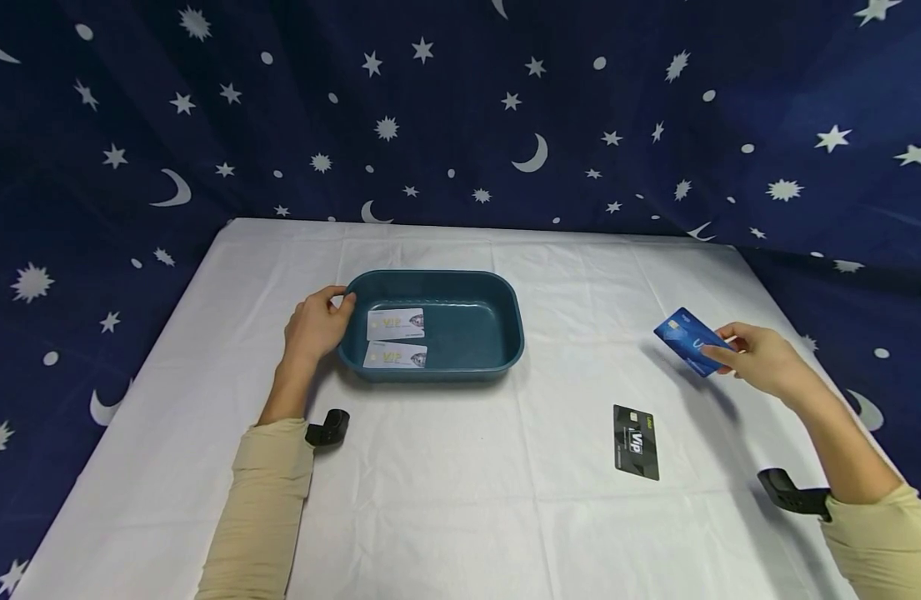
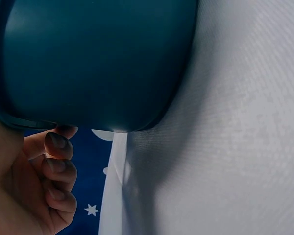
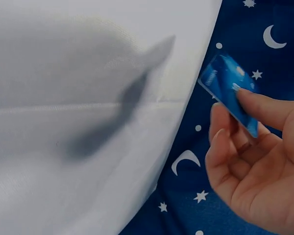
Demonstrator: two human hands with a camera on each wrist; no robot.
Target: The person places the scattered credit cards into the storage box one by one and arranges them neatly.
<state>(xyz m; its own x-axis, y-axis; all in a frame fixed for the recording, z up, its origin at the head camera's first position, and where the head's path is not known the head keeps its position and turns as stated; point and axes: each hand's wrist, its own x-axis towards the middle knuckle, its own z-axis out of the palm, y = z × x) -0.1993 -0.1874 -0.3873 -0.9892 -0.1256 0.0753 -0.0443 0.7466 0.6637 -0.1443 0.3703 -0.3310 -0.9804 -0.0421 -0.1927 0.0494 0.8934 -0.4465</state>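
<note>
A teal plastic tray [image 1: 475, 372] stands on the table, with two pale VIP cards, one [image 1: 395, 323] behind the other [image 1: 394, 355], lying flat in its left half. My left hand [image 1: 315, 327] pinches the tray's left rim; in the left wrist view its thumb is at the rim and its fingers [image 2: 59, 166] curl beside the outer wall. Off to the right, my right hand [image 1: 763, 358] holds a blue bank card [image 1: 688, 340] between thumb and fingers, raised above the table. A black VIP card [image 1: 636, 442] lies on the cloth nearer me, apart from both hands.
White cloth [image 1: 445, 483] covers the table, with light creases. Behind and at both sides hangs a dark blue curtain [image 1: 460, 108] printed with stars and moons. Each wrist wears a black camera, the left one [image 1: 328, 428] just below the tray.
</note>
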